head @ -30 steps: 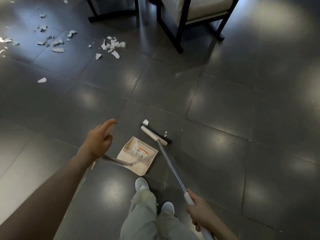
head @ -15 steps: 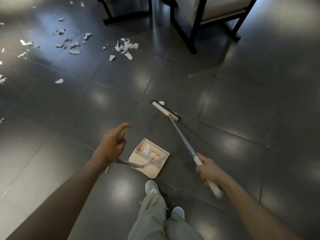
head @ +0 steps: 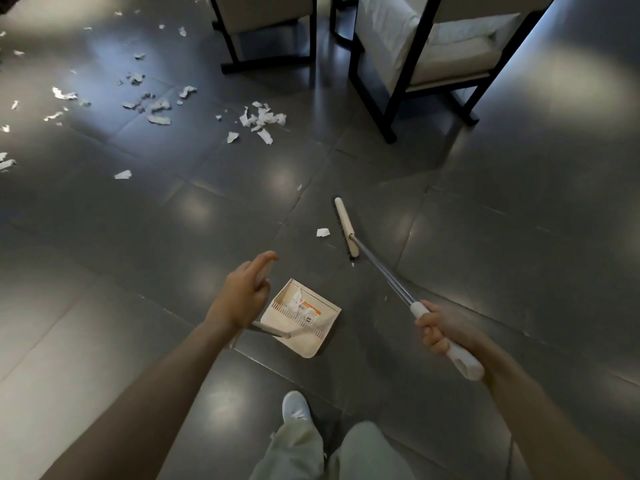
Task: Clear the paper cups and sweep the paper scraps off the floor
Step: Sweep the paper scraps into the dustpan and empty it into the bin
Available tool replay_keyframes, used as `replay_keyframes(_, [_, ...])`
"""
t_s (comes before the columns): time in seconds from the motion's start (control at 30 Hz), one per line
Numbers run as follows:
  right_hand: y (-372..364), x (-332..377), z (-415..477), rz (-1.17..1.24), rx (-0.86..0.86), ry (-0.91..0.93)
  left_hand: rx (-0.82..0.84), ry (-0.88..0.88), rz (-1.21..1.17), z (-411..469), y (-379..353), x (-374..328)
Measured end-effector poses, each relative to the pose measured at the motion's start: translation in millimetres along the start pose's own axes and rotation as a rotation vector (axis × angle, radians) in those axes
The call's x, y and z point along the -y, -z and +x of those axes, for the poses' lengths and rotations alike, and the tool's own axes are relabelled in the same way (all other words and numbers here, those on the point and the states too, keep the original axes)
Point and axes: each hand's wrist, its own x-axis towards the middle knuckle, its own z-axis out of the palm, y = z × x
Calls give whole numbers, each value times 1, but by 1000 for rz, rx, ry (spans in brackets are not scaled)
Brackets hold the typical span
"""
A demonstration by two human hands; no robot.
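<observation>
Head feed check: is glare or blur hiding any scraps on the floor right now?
Head view: bright glare patches on the glossy floor, strongest top left, washing out small scraps there; the scrap beside the broom head and the cluster near the chair read sharp; wide-angle bending and softness toward the corners.
</observation>
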Motion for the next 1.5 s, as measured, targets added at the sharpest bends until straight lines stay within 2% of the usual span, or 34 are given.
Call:
replay_keyframes(0.1, [-2,26,5,142,41,-31,1,6,4,21,5,1])
replay_keyframes(0.2, [4,56,11,420,108,-86,-16,6,-2,44,7,1])
replay_keyframes(0.27, [11,76,20,479,116,-93,-16,8,-11,60,7,3])
replay_keyframes(0.5, [28,155,79,287,-2,-127,-19,5,-15,129,3,12])
replay_keyframes(0.63, [30,192,104,-7,-134,-109,-32,-24,29,169,7,24])
replay_keyframes(0.73, [29,202,112,-195,-205,-96,-13,-56,62,191,10,34])
replay_keyframes(0.83, [25,200,120,-286,-253,-96,15,-63,83,213,13,44])
replay_keyframes(0.93, [19,200,140,-265,-248,-160,42,-123,102,239,17,50])
replay_keyframes(1.03, [-4,208,151,-214,-163,-231,98,-196,134,267,22,57])
replay_keyframes(1.17, [-57,218,158,-208,-79,-224,182,-245,97,301,23,59])
replay_keyframes(1.33, [-110,232,156,-169,-43,-264,268,-241,59,334,27,64])
replay_keyframes(1.5, [-109,259,127,-25,75,-398,314,-221,40,345,36,81])
